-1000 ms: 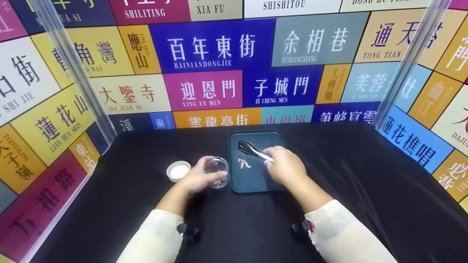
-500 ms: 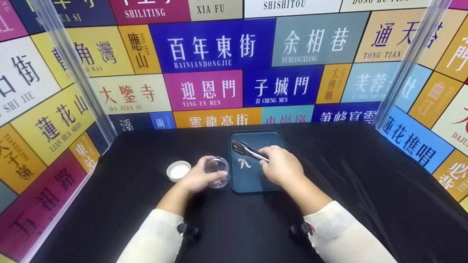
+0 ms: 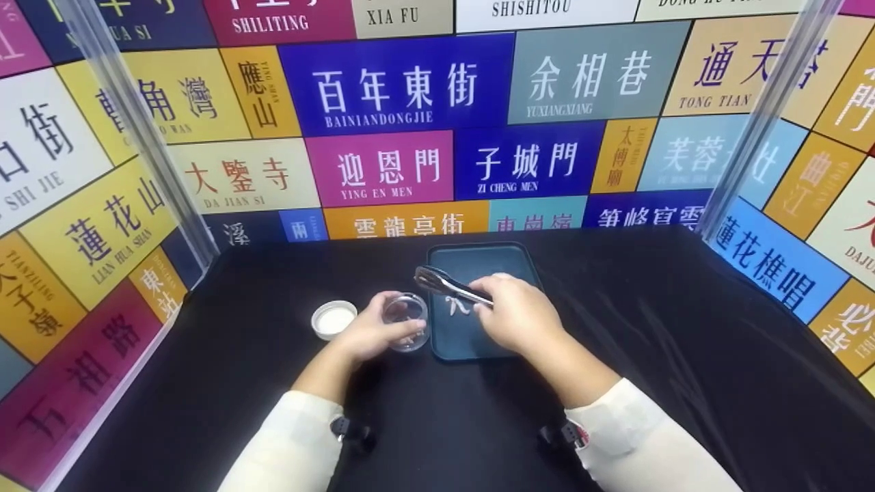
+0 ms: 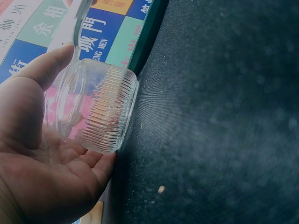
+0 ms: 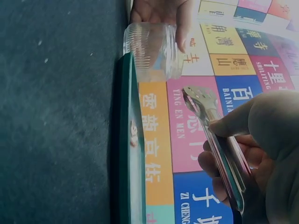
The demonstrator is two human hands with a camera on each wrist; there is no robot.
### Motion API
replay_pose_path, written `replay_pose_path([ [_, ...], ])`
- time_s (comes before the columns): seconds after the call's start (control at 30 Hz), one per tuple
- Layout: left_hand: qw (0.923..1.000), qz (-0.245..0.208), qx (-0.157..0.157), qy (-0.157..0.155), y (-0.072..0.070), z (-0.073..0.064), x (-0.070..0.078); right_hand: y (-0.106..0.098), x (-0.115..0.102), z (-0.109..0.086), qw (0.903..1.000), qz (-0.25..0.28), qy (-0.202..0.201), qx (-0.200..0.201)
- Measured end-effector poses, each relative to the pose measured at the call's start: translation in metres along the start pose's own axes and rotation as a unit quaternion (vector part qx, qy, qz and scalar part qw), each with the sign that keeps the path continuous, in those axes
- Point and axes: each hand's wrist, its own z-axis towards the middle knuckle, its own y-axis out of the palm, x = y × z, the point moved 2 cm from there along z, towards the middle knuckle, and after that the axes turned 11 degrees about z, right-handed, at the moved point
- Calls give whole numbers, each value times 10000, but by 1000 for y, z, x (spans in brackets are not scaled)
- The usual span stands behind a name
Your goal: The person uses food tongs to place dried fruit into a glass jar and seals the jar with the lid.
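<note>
A clear ribbed jar [image 4: 110,107], uncapped, stands on the black cloth with my left hand [image 3: 369,333] curled round its side. Something small and pale shows inside it, too unclear to name. My right hand [image 3: 521,313] holds metal tongs [image 3: 448,283] above a dark teal tray [image 3: 478,345]. In the head view the tongs' head reaches past the tray's left rim, near the jar but apart from it. I cannot tell whether anything sits between the tongs' tips [image 5: 198,97]. Small pale curved pieces [image 3: 459,307] lie on the tray, partly below the tongs.
A round white lid [image 3: 333,320] lies on the black cloth [image 3: 437,424] left of the left hand. Clear upright posts [image 3: 759,116] stand at both back corners. Behind the table is a wall of colourful sign panels [image 3: 396,85].
My right hand has moved left with the tongs, whose head went from over the tray to beyond its left rim, towards the jar. The left hand and jar have stayed put.
</note>
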Motion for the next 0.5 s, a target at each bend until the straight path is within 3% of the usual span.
replay_pose_path([
  [0.5, 9994, 338, 44, -15, -2, -1, 0, 0, -24, -13, 9988, 31, -483, -58],
])
